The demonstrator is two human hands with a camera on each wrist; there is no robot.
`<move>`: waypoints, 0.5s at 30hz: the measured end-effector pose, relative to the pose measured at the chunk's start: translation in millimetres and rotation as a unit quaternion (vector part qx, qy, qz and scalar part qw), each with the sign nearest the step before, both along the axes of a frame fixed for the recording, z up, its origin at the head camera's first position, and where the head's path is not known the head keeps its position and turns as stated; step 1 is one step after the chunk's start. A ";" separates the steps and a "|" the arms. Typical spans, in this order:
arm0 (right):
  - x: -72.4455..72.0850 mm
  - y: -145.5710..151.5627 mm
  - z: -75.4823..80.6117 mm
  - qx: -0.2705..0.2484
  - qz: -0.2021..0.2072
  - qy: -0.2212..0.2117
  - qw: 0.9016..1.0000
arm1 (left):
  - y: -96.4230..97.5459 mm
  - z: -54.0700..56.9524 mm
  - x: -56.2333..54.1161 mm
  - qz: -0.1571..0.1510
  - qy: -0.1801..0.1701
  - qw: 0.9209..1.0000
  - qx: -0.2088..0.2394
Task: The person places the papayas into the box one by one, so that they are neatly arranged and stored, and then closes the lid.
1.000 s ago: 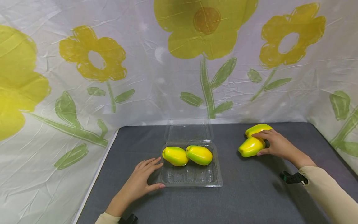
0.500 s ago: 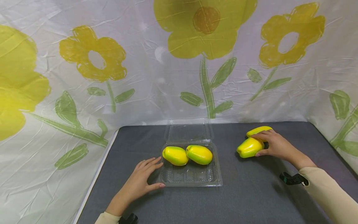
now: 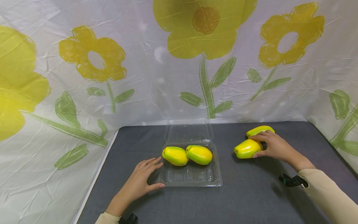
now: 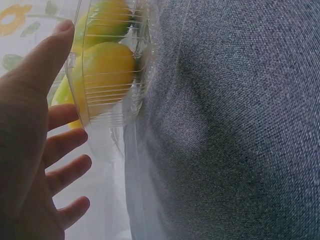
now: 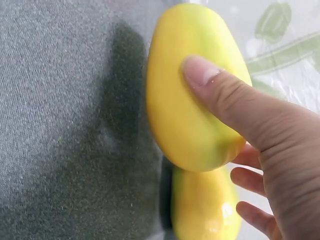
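Note:
My right hand (image 3: 275,147) grips a glossy yellow-green mango (image 3: 247,149) at the right of the table, thumb across its near side (image 5: 197,115) and fingers over the far side. A second mango (image 3: 261,130) lies just behind it, partly covered by the hand. At the table's middle, an open clear plastic clamshell box (image 3: 193,182) contains two mangoes, a left one (image 3: 175,156) and a right one (image 3: 199,155), side by side along its back. My left hand (image 3: 139,180) lies at the box's left edge, fingers spread and fairly straight, thumb by the near corner.
The clear lid (image 3: 188,133) is folded back behind the box, towards the rear edge of the dark grey cloth-covered table (image 3: 195,207). A white curtain (image 3: 145,62) with printed yellow flowers hangs close behind the table and along its sides.
The gripped mango has shifted a little left and towards me with my right hand, away from the mango behind it. My left hand and the box have stayed in place.

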State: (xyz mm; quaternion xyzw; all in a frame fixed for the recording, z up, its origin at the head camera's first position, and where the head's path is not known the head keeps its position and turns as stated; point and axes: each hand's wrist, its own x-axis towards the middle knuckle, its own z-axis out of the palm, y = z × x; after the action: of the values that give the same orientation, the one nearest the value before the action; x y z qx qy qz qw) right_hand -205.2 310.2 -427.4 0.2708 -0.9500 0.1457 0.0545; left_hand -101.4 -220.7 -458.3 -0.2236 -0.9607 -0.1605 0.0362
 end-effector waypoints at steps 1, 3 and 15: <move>0.4 -0.7 0.2 0.000 -0.001 -0.001 1.000 | 0.0 0.0 0.0 0.000 0.000 1.000 0.000; 1.1 -2.2 0.0 -0.001 -0.003 -0.002 1.000 | 0.3 0.0 -0.1 0.001 -0.001 1.000 0.001; 8.1 -16.3 7.2 -0.007 0.000 -0.007 1.000 | 0.9 -0.2 0.1 0.004 0.000 1.000 0.000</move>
State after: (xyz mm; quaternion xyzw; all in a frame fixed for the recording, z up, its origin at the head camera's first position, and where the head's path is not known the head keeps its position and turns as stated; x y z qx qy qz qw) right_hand -197.1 294.0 -420.1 0.2697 -0.9492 0.1541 0.0497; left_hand -101.3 -219.8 -458.5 -0.2194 -0.9616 -0.1606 0.0367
